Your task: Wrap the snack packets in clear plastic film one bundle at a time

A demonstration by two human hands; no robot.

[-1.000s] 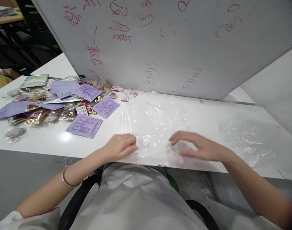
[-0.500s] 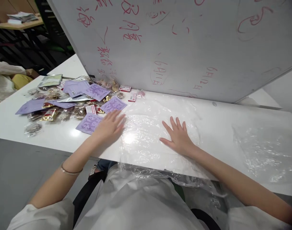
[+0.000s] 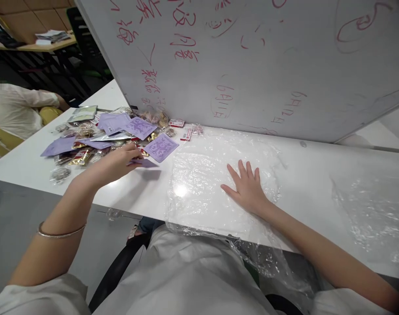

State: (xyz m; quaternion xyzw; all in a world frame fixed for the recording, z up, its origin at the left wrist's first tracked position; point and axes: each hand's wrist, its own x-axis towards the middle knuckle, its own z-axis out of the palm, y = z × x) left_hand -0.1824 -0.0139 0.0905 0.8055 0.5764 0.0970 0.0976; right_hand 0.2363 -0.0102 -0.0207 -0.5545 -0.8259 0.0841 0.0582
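Observation:
My left hand (image 3: pixel 120 162) is closed on a purple packet (image 3: pixel 143 163), raised at a tilt just over the table at the near side of the pile. Another purple packet (image 3: pixel 161 147) with a pale pattern lies flat beyond it. My right hand (image 3: pixel 248 188) rests flat, fingers spread, on a clear plastic sheet (image 3: pixel 199 188). The sheet is spread over the white table and hangs over its front edge. The pile to the left holds several purple packets, gold-and-red sachets (image 3: pixel 81 156) and small clear bags of dried pieces (image 3: pixel 60 174).
A whiteboard (image 3: pixel 258 78) with red writing stands along the table's back. Two small red-and-white boxes (image 3: pixel 186 134) lie before it. More crumpled clear plastic (image 3: pixel 376 214) lies at the right. A person in a white top (image 3: pixel 19 105) sits beyond the table's left end.
My left hand has moved left from the sheet's edge and lifted the near purple packet from the table. My right hand stays on the plastic. The view has shifted slightly.

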